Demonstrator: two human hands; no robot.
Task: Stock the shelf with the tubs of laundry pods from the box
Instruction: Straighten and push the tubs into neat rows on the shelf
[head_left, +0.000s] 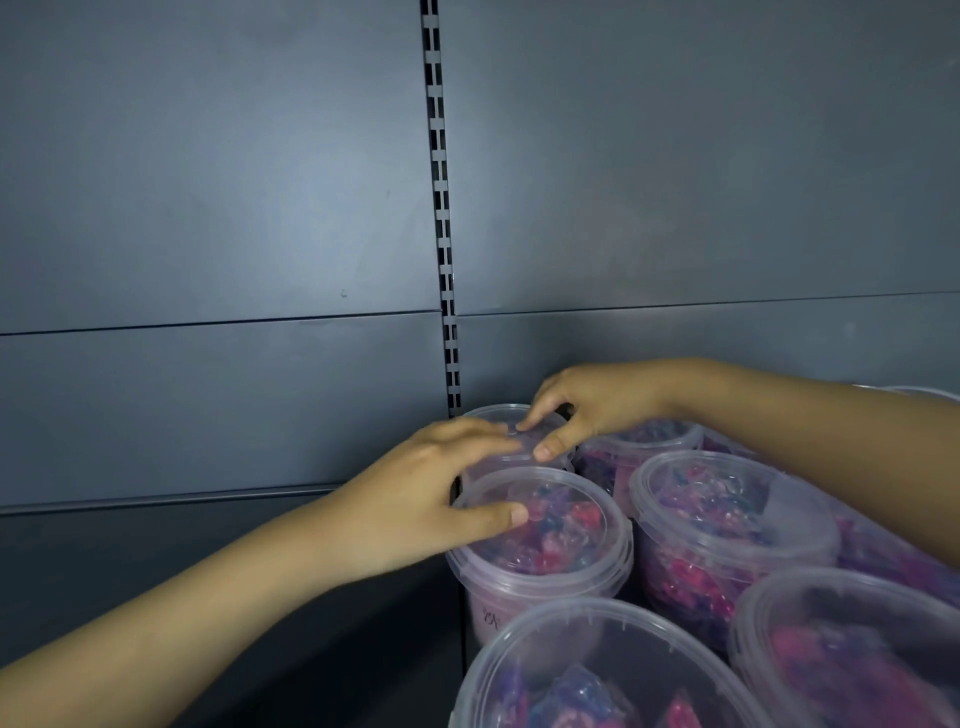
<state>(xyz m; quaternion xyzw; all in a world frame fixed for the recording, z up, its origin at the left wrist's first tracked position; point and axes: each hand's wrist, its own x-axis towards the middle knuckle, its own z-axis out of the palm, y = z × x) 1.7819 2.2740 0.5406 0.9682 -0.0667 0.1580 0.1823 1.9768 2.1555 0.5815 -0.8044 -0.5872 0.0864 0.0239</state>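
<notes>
Left hand (415, 499): fingers apart and near straight, laid over the lid of the back tub (491, 414); thumb rests on the lid of the front tub (540, 540). Right hand (597, 400): fingers bent, index tip and thumb tip on the same back lid; grip or plain press, cannot tell. Back tub upright at the shelf's (260, 597) back edge, against the back panel (208, 208), at the foot of the slotted post (441, 208). Front tub just before it. More tubs (727, 509) of pink and blue pods fill the right side, close-packed, lids on.
</notes>
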